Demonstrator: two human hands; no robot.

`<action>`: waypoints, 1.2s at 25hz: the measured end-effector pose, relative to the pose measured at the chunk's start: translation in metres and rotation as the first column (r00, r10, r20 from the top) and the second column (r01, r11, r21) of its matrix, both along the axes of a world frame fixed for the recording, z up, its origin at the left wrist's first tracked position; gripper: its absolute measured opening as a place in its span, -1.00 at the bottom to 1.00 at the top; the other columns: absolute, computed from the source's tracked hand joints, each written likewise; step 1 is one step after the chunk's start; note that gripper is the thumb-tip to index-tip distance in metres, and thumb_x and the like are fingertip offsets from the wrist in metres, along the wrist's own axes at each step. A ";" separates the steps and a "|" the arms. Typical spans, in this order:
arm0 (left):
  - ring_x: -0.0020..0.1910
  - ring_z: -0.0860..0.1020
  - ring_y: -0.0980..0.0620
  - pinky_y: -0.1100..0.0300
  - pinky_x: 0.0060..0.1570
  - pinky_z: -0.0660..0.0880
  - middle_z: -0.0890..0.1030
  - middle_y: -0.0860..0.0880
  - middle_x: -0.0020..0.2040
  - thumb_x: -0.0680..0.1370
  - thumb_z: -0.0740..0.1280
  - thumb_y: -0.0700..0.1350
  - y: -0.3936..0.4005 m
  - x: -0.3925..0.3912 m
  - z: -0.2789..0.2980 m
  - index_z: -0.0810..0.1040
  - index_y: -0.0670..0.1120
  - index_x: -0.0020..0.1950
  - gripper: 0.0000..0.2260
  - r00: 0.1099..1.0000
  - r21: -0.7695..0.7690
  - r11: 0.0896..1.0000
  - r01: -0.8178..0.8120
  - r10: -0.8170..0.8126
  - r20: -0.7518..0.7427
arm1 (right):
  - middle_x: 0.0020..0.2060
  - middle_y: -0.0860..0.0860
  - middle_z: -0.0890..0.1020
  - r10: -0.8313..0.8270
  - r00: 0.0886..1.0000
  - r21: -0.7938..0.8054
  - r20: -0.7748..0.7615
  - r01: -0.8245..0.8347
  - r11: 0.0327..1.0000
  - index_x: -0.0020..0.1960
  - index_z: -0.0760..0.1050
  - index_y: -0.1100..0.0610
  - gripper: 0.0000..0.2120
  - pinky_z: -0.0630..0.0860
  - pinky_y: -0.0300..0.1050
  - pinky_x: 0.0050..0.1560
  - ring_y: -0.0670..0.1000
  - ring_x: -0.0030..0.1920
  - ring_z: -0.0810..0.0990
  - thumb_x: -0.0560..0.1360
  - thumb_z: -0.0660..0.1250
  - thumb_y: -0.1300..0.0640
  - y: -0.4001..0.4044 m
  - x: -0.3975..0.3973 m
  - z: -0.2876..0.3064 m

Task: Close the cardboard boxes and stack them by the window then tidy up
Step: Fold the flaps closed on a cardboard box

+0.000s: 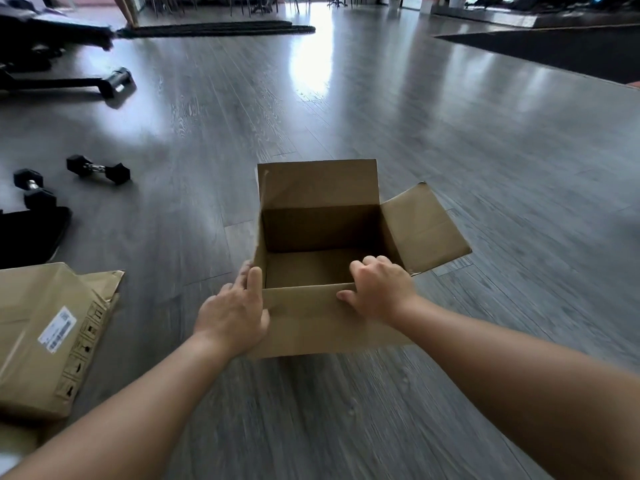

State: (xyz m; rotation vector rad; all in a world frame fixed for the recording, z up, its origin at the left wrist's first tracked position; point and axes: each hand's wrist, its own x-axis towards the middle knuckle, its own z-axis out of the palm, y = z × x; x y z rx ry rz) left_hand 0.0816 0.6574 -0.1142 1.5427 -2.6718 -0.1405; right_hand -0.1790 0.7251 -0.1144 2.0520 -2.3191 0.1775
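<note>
Open cardboard box (332, 320) on the grey plank floor (485, 168), empty inside, far flap upright and right flap splayed outward. The left hand (235, 313) grips the box's near left corner, fingers closed around its edge; the right hand (377, 289) curls over the near wall, fingers hooked inside. A second, crumpled cardboard box (45, 341) bearing a white label (57, 329) lies near the floor's left edge. Beyond it rest two black dumbbells (98, 168), well apart from the open box. The floor ahead of the box lies bare.
</note>
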 end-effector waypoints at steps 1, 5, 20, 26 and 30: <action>0.01 0.61 -0.14 -0.01 -0.16 0.57 0.44 -0.18 0.42 0.59 0.24 -0.03 -0.001 0.000 0.000 0.12 -0.02 0.37 -0.57 0.998 0.020 0.999 0.036 -0.035 -0.060 | -0.10 -0.01 0.57 -0.022 1.000 0.006 -0.020 0.022 1.000 0.05 0.50 0.05 -0.57 0.49 -0.03 -0.12 0.07 -0.03 0.56 0.52 0.28 -0.32 0.005 -0.008 0.000; 0.32 0.48 -0.09 -0.09 0.16 0.53 0.26 0.06 0.58 0.62 0.04 -0.22 -0.014 0.002 -0.001 0.05 0.11 0.61 -0.43 0.995 0.090 0.991 0.096 -0.099 0.031 | -0.12 0.04 0.60 -0.113 0.991 -0.013 -0.071 0.112 0.994 0.04 0.49 0.06 -0.54 0.52 0.00 -0.11 0.11 -0.09 0.61 0.54 0.17 -0.34 0.032 -0.042 0.000; 0.55 0.23 0.02 -0.05 0.38 0.40 0.08 0.19 0.62 0.54 0.07 -0.41 -0.035 0.022 -0.003 0.17 0.31 0.56 -0.23 0.993 0.230 0.966 0.118 -0.111 -0.046 | 0.42 -0.16 0.46 0.080 0.973 0.217 0.215 -0.128 0.968 0.52 0.28 -0.16 -0.41 0.52 0.17 0.24 0.07 0.32 0.50 0.59 0.27 0.28 0.038 -0.109 -0.005; 0.49 0.35 -0.02 0.03 0.41 0.35 0.32 0.05 0.55 0.60 0.23 -0.36 -0.039 0.031 -0.004 0.32 0.10 0.55 -0.42 0.964 0.204 0.957 0.205 -0.161 -0.213 | 0.47 -0.16 0.38 0.009 0.897 0.126 0.441 -0.072 0.989 0.38 0.54 -0.10 -0.64 0.39 -0.11 0.32 -0.06 0.36 0.47 0.60 0.36 0.12 0.035 -0.126 -0.004; 0.27 0.52 -0.07 0.07 0.14 0.46 0.56 0.01 0.31 0.65 0.21 -0.20 -0.038 0.026 0.000 0.34 0.21 0.46 -0.56 0.932 0.332 0.937 0.114 0.015 -0.361 | 0.12 -0.11 0.67 -0.177 0.722 0.056 0.669 0.189 0.980 0.15 0.63 -0.04 -0.81 0.51 0.10 0.19 0.04 0.17 0.61 0.64 0.27 0.03 0.016 -0.106 -0.006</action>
